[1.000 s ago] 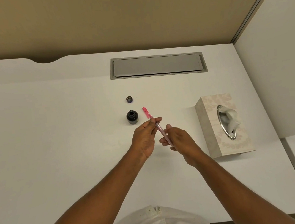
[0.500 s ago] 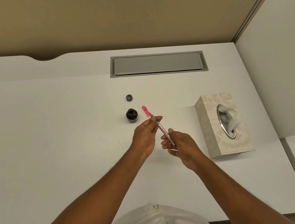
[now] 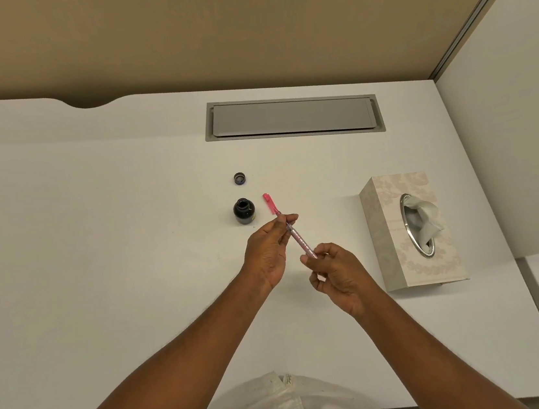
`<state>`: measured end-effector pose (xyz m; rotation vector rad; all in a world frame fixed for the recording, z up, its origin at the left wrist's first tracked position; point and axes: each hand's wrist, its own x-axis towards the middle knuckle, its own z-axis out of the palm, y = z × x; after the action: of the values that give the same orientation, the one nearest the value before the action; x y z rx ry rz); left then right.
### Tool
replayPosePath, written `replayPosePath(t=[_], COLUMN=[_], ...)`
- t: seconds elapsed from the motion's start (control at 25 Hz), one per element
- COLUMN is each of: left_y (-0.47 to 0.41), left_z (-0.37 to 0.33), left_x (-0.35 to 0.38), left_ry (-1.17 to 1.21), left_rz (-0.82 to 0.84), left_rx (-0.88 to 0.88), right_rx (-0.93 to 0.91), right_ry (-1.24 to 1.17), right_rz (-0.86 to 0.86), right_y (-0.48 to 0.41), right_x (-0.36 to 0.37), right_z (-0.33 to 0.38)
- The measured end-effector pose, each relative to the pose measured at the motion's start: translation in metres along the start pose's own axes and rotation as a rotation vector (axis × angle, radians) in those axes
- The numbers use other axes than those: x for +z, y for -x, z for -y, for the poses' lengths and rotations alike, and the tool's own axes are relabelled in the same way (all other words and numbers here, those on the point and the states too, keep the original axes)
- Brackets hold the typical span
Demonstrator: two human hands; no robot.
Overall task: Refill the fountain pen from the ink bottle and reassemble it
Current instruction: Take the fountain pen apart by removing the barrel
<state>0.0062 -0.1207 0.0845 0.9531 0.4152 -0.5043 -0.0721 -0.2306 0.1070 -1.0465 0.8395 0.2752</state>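
Head camera looks down on a white desk (image 3: 98, 259) where two bare hands hold a pink fountain pen (image 3: 293, 232) in the air, just in front of the ink bottle (image 3: 244, 210); compared with half a second ago, the right hand (image 3: 339, 275) has slid a little farther back along the pen, so more of the clear barrel shows between the hands, while the left hand (image 3: 267, 250) has kept its pinch near the front end; bottle, cap and box have not moved.

The left hand's thumb and fingertips are closed on the pen just behind its pink tip section; the right hand's thumb and forefinger are closed on the rear end of the barrel, its other fingers curled under.

The pen lies slanted, its bright pink end pointing away and left, close beside the bottle; its middle is translucent pale pink with a darker core; finer detail is too small to tell.

The ink bottle stands upright and uncapped, dark and round; its small bottle cap (image 3: 240, 178) lies apart behind it; a tissue box (image 3: 386, 224) sits well to the right; a grey cable hatch (image 3: 291, 116) is set into the desk farther back.
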Motion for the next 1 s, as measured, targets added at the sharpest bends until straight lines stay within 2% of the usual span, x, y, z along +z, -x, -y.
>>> replayPosePath(t=[0.24,0.52,0.6,0.72,0.84,0.92,1.0], left_y=[0.001,-0.004,-0.006,-0.011,-0.014,-0.014,-0.015], left_z=[0.001,-0.001,-0.003,-0.011,-0.019,-0.019,-0.017], left_x=[0.000,-0.003,-0.004,-0.006,-0.009,-0.011,-0.013], left_ry=[0.021,0.061,0.094,0.153,0.172,0.167,0.161], left_rz=[-0.002,-0.060,-0.081,-0.141,-0.164,-0.169,-0.172], left_rx=[-0.007,-0.022,-0.009,0.020,0.039,0.038,0.028], right_rx=[0.129,0.020,-0.033,-0.141,-0.196,-0.272,-0.422], right_ry=[-0.123,-0.103,-0.015,0.247,0.347,0.413,0.604], right_rz=[0.069,-0.009,-0.001,-0.062,-0.141,-0.219,-0.365], right_y=[0.001,-0.006,-0.007,-0.012,-0.022,-0.029,-0.039], right_x=[-0.003,-0.015,-0.020,-0.030,-0.045,-0.051,-0.051], right_z=[-0.003,-0.010,-0.013,-0.021,-0.034,-0.040,-0.043])
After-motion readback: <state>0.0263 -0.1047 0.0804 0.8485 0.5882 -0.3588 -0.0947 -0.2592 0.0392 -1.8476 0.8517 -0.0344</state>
